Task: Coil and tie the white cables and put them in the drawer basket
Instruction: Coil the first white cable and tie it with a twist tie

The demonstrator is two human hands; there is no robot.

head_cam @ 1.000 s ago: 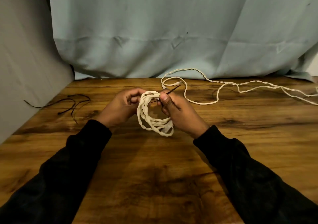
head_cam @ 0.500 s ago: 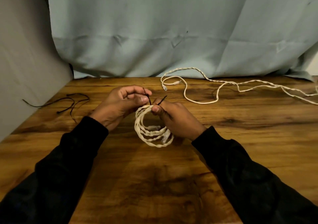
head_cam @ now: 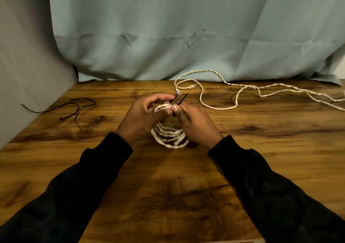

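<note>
A coiled white twisted cable [head_cam: 170, 137] hangs between my hands just above the wooden table [head_cam: 168, 186]. My left hand [head_cam: 143, 117] grips the top of the coil and pinches one end of a thin black tie [head_cam: 182, 99]. My right hand [head_cam: 194, 123] pinches the other end of the tie against the coil's top. Both black ends stick up past my fingertips. A second white cable [head_cam: 237, 97] lies loose and uncoiled along the back right of the table. No drawer basket is in view.
Several thin black ties [head_cam: 74, 108] lie at the table's left, near a grey wall [head_cam: 28, 65]. A pale blue cloth [head_cam: 186, 33] hangs behind the table's far edge. The loose cable runs off the right edge.
The coil has dropped from held up to hanging lower near the table. My left hand has taken hold of one end of the black tie, and both ends now meet above the coil.
</note>
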